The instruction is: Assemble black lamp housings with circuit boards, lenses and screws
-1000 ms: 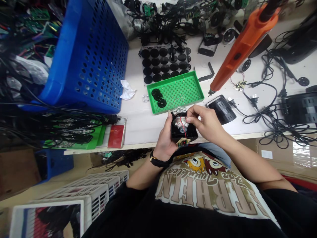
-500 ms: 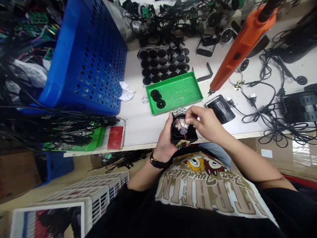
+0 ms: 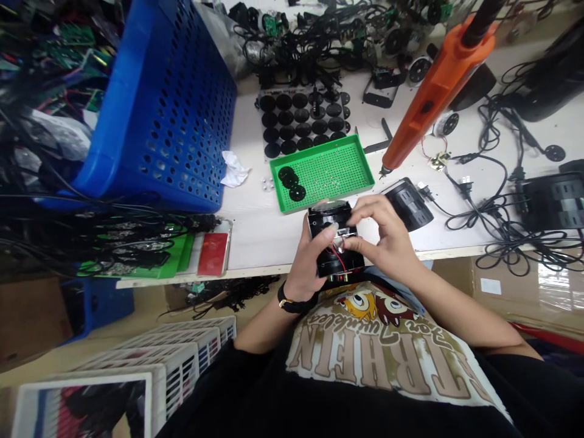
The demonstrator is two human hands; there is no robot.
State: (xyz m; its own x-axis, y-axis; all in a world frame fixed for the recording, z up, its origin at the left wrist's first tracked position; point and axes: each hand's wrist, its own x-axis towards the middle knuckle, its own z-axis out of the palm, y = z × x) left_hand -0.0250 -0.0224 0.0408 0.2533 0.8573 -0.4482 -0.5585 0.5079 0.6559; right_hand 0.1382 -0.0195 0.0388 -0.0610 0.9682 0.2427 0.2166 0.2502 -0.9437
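Tipped round in both hands since the earlier frame: one black plastic housing (image 3: 331, 243), its top now turned further toward me. Entered from my remote station: one white workbench (image 3: 255, 243); one blue perforated crate (image 3: 173, 115); one orange electric screwdriver (image 3: 433, 97), hanging clear of the bench; one green perforated tray (image 3: 322, 173), just beyond the housing. The housing was held above the bench's near edge. Left hand (image 3: 310, 258): wrapped round the housing, fingers curled. Right hand (image 3: 383, 234): thumb and fingertips pinched together on its upper face, the exact part hidden. Three black discs (image 3: 289, 177) lay in the tray. One red wire (image 3: 338, 255) showed on the housing. One crumpled tissue (image 3: 235, 169) lay beside the crate.
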